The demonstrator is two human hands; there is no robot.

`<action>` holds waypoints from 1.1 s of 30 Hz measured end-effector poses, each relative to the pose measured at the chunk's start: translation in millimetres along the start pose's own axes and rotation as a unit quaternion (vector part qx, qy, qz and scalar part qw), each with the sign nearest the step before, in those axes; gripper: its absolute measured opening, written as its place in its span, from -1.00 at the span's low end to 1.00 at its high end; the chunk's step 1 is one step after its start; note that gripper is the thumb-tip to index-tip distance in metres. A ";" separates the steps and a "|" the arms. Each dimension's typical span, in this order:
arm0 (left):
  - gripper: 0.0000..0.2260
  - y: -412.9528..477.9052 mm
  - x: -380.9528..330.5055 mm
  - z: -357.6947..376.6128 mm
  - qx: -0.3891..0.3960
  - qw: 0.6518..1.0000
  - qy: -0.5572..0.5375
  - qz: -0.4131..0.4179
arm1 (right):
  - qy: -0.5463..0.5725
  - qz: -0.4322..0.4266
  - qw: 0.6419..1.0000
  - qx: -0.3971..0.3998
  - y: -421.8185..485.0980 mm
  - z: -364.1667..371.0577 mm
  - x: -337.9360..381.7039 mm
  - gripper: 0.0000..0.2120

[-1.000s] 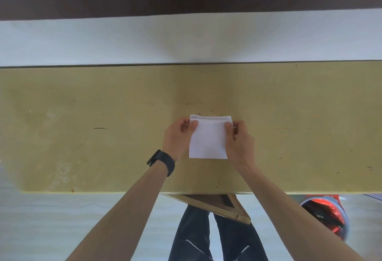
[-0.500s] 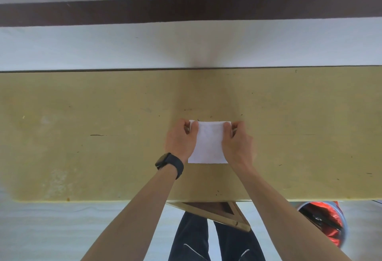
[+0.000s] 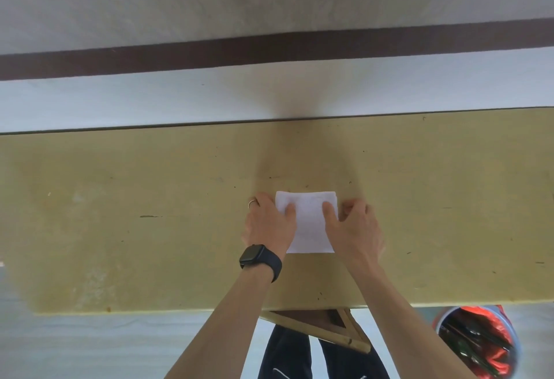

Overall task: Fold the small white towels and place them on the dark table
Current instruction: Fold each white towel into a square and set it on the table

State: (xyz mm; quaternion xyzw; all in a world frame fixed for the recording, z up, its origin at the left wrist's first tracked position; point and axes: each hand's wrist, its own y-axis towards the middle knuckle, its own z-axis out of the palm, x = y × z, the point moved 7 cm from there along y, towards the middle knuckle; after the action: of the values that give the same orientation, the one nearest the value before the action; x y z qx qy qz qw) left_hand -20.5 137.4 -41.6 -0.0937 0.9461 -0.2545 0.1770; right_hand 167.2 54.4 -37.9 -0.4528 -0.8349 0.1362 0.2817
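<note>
Pinching the towel point(image 3: 310, 228) at its side edges, the left hand point(image 3: 266, 225) and right hand point(image 3: 356, 228) hold it folded on the yellow table point(image 3: 120, 198); folding looks nearly finished, placement on a dark table remains.

The tabletop point(image 3: 144, 174) is a long yellowish-olive slab that runs across the middle of the frame from the left edge to the right edge. Its far edge shows as a thin dark line, and its near edge crosses the lower part of the frame. The surface is scuffed, with small dark specks and short scratches scattered over it and pale worn patches at lower left. One folded white towel point(image 3: 310, 225) lies flat on it just right of centre. The left grip point(image 3: 268, 227) and the right grip point(image 3: 355, 230) flank the towel, thumbs on its top, curled fingers at its side edges.
</note>
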 end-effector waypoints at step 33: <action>-0.85 -186.4 -130.8 -343.6 -0.087 0.857 -0.338 0.380 | 0.241 -0.403 0.880 -0.068 -165.8 -336.4 142.0 -0.92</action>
State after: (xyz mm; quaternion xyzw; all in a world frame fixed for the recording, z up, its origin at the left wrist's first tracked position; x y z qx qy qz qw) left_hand -15.4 167.5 369.4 0.1779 0.8085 -0.0372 0.5597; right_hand 193.2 71.7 361.9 -0.1140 -0.8587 -0.1597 0.4734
